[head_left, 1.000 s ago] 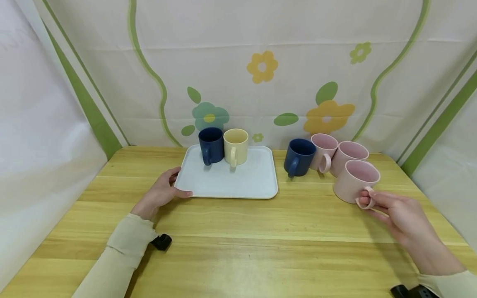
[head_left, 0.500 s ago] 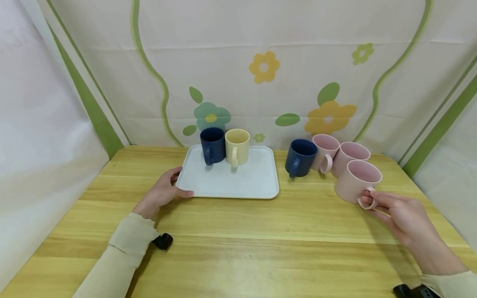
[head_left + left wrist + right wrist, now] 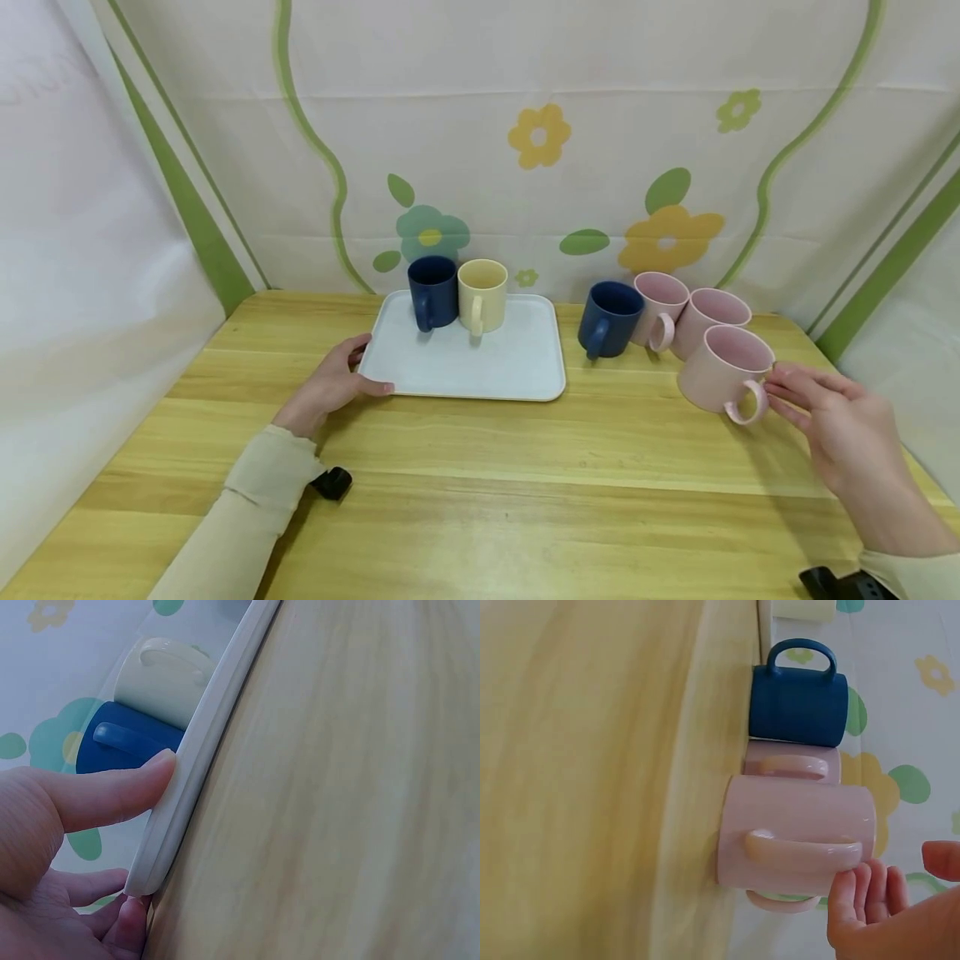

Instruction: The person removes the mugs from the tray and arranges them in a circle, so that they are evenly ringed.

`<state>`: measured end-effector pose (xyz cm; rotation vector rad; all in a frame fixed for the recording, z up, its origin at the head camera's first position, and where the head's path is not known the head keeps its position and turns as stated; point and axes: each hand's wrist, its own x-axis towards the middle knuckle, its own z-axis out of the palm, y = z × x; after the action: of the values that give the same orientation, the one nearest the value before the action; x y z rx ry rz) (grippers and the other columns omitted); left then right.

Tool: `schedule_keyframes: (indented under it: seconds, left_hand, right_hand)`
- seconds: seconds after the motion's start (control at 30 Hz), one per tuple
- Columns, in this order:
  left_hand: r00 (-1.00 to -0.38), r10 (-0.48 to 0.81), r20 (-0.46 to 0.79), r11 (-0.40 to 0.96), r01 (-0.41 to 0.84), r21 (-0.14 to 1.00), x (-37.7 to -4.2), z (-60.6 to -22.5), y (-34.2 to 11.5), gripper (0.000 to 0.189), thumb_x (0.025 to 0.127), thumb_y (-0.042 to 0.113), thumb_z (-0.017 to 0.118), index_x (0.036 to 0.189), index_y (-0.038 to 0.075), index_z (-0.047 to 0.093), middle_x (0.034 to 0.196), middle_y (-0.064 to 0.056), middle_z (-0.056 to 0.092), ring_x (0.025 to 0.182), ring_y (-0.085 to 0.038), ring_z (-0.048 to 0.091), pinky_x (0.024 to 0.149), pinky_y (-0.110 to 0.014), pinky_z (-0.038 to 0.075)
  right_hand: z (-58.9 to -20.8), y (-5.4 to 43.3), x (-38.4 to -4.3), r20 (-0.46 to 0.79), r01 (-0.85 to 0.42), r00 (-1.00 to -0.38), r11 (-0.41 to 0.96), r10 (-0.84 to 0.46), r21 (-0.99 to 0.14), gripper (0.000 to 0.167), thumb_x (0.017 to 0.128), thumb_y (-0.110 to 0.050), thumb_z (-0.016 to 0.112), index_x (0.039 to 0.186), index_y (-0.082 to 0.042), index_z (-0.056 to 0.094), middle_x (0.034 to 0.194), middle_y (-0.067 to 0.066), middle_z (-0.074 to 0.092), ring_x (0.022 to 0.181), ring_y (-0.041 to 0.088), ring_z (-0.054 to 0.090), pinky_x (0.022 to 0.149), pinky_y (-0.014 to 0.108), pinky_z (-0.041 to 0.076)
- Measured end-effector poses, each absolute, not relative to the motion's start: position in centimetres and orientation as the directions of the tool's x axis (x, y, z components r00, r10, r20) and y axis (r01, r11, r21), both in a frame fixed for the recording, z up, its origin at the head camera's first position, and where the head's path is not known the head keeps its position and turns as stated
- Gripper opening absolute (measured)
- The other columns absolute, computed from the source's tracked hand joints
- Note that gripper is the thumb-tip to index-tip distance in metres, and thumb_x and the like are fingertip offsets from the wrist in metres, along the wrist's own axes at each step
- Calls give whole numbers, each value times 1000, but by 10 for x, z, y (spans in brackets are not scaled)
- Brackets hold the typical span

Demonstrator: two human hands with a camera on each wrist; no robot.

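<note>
My left hand (image 3: 326, 387) grips the near left corner of a white tray (image 3: 465, 371). In the left wrist view its thumb (image 3: 112, 796) presses the tray's rim, and the other fingers bend around the corner. On the tray a dark blue mug (image 3: 444, 298) and a pale yellow mug (image 3: 493, 302) stand upright side by side. To the right, my right hand (image 3: 851, 425) is beside the nearest pink mug (image 3: 708, 375), its fingertips right by the handle but not around it. In the right wrist view the thumb is spread away from the fingers (image 3: 844, 900).
Another dark blue mug (image 3: 617, 325) stands right of the tray, beside a pink mug (image 3: 645, 323) with its handle towards me. A further pink mug (image 3: 697, 329) sits behind the nearest one. A flower-patterned cloth (image 3: 465, 150) hangs behind the wooden table (image 3: 487, 500).
My right hand has let go of the pink mug's handle and drawn back slightly to the right. The left hand keeps its grip on the tray corner. The mugs stay put.
</note>
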<state>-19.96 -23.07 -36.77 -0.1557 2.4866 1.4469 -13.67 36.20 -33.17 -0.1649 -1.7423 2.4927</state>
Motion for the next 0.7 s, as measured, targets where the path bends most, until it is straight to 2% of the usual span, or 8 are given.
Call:
schedule_keyframes:
  seconds: [0.27,0.47,0.7]
  left_hand:
    - [-962,40,-271,500,-216,839,-199,-367,-230,112,88,15,86,171,5,11,172,-27,24,153,-44,30,128,-59,28]
    - [-964,43,-261,490,-207,847,-201,-369,-229,111,88,15,86,171,5,13,170,-26,27,151,-42,32,128,-57,29]
    - [-964,35,-264,498,-213,841,-200,-369,-229,110,88,14,86,171,5,14,170,-26,27,150,-42,33,128,-57,29]
  right_hand:
    - [-316,347,-142,86,-126,-987,-313,139,-941,17,102,1,65,108,-2,81,98,2,82,87,13,80,78,24,64]
    - [-308,331,-153,141,-145,-989,-337,38,-930,21,104,5,60,111,0,79,99,7,83,92,15,81,83,26,64]
    - [-299,303,-166,141,-130,-990,-261,-23,-957,20,103,1,64,110,-8,81,97,2,84,92,10,81,81,22,63]
